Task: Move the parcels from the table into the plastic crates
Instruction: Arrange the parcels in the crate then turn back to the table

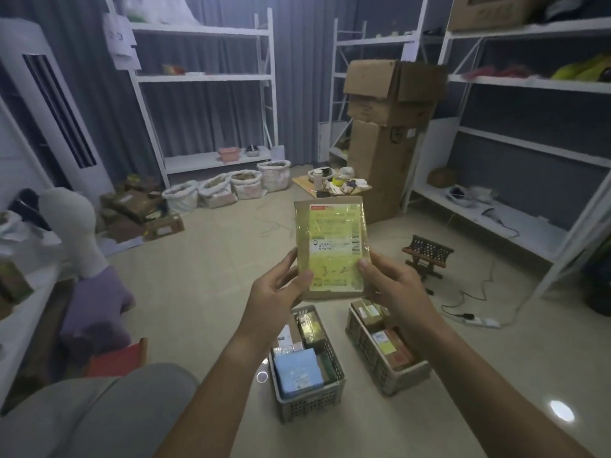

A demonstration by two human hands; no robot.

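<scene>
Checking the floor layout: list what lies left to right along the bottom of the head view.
Red stool → left crate → right crate → power strip.

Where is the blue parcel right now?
In the head view, the blue parcel lies in the left crate on the floor, at its near end, below the left forearm; the right crate stands beside it.

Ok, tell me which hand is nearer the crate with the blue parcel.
Left. The left hand is above that crate; the right hand is above the other crate.
</scene>
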